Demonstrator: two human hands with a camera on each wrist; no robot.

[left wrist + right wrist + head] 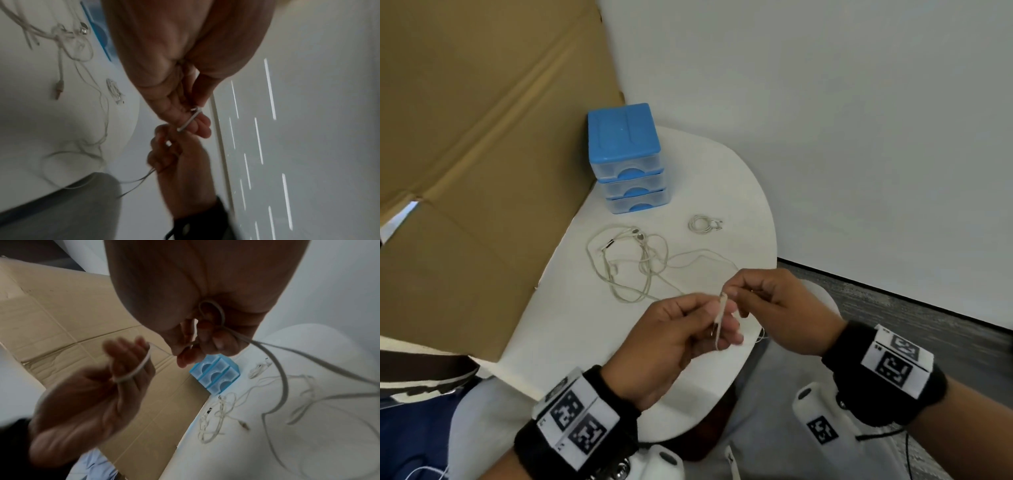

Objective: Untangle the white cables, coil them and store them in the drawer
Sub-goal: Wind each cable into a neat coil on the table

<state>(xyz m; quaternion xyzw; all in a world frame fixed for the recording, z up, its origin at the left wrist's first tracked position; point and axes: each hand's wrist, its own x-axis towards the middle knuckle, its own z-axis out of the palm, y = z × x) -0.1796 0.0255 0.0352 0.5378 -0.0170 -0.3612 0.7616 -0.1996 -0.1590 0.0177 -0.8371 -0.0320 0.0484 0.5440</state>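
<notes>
White cables point(633, 263) lie on a white table point(722, 178) by a blue drawer unit point(625, 154) (clear fronts), brown cardboard point(476, 154) behind.

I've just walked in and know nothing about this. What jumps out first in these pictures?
Two hands meet above the near edge of a white table: the left hand and right hand both pinch a thin white cable, looping it around the left fingers. Behind them a tangle of white cables sprawls mid-table, with one small finished coil to its right. A blue drawer unit, all drawers shut, stands at the back beside brown cardboard.
</notes>
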